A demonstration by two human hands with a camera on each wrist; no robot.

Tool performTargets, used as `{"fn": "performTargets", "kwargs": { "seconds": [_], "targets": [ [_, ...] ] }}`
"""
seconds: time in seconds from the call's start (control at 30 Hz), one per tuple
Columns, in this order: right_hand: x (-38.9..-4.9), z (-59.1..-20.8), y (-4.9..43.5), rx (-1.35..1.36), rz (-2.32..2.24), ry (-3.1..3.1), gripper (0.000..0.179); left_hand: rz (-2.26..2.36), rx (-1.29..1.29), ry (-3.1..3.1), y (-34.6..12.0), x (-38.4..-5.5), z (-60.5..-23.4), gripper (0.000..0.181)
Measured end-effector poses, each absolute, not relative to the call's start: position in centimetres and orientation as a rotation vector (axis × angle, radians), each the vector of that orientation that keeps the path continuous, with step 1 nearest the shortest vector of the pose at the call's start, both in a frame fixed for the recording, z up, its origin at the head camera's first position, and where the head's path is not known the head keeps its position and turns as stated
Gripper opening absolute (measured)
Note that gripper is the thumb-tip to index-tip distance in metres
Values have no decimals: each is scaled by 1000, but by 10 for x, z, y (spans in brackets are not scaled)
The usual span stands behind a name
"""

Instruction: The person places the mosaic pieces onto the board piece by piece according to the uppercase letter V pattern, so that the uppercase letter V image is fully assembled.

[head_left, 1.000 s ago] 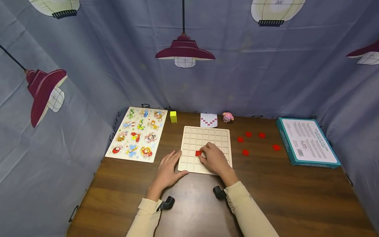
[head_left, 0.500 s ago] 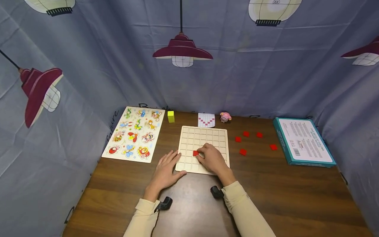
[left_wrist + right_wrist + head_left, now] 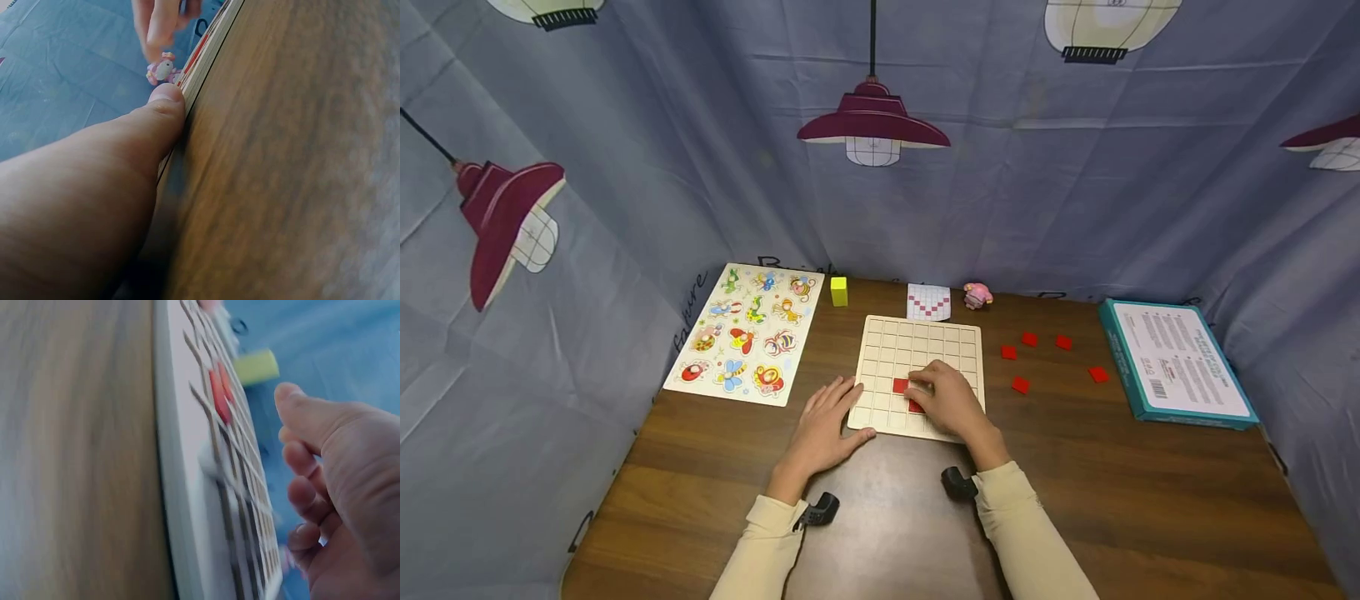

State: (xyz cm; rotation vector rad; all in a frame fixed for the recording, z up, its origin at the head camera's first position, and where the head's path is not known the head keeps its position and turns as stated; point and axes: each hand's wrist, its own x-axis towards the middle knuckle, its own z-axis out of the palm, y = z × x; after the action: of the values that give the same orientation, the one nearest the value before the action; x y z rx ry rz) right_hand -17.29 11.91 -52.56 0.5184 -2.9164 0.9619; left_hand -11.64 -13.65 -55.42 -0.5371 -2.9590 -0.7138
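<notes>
A square wooden grid board [image 3: 880,417] lies on the table, with one red square tile [image 3: 900,385] in a cell and a second red tile [image 3: 915,407] diagonally below it. My left hand [image 3: 822,429] rests at the board's front left corner, fingers along the left side and thumb at the front edge; the left wrist view shows the thumb [image 3: 165,100] against that edge. Over the board is my right hand [image 3: 949,402], its fingers loosely bent beside the two tiles. In the right wrist view the right hand [image 3: 350,462] is raised off the grid with nothing between thumb and fingers.
Several loose red tiles [image 3: 1020,385] lie right of the board. Behind it are a pattern card [image 3: 928,312], a pink figurine [image 3: 977,295] and a yellow block [image 3: 838,292]. An insect puzzle board [image 3: 722,354] lies left, a teal box [image 3: 1180,362] far right.
My right hand has let go of the second red tile and lifted slightly away to the right, so that tile now shows in the grid. My left hand stays at the board's corner.
</notes>
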Motion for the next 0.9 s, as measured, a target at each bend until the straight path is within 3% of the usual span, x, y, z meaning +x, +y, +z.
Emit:
{"fn": "performTargets", "kwargs": {
  "seconds": [0.17,0.5,0.9],
  "targets": [
    [-169,-525,168,431,1102,-2761,38,-713,-517,-2947,-140,-117,-554,79],
    [-151,-540,280,105,929,-2735,49,-756,-541,-2918,-136,-116,-555,75],
    [-152,-554,293,75,920,-2832,51,-787,-552,-2935,-138,-115,-556,77]
  ]
}}
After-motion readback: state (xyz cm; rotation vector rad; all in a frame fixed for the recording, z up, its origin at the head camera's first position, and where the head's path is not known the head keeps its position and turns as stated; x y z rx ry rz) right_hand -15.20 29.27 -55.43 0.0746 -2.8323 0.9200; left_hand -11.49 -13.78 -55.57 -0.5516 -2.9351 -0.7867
